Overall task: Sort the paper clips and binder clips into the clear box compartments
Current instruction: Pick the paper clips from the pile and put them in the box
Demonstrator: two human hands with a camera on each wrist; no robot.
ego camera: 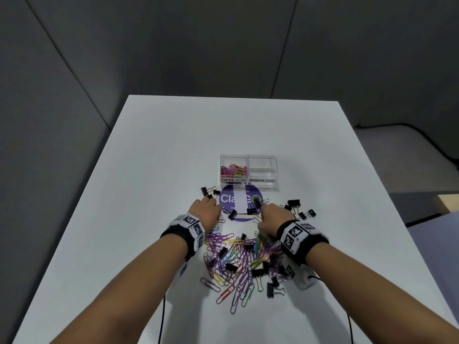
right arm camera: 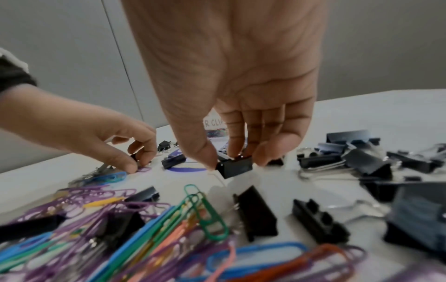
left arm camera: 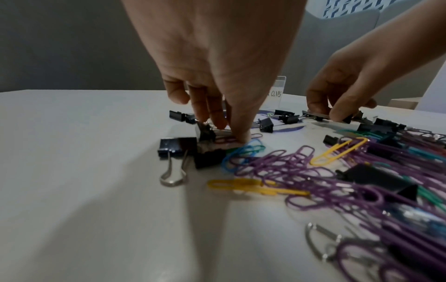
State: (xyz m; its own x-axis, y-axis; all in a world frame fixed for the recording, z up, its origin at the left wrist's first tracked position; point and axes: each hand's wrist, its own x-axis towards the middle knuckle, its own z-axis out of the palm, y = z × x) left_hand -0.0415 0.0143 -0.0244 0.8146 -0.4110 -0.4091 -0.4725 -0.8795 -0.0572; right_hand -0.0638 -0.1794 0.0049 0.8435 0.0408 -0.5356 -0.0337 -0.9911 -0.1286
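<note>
"PAPER CLIPS", "BINDER CLIPS" box labels [ego camera: 248,180]

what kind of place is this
Probably an office or a lab-style recording space: a plain white table against grey panelled walls, office supplies spread out, and a clear box hand-labelled for paper clips and binder clips. Tracking-marker wristbands suggest a recording setup.

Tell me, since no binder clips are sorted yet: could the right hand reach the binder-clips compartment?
Probably yes: the right hand pinches a binder clip just short of the clear box, whose open binder-clips compartment has nothing over it.
</note>
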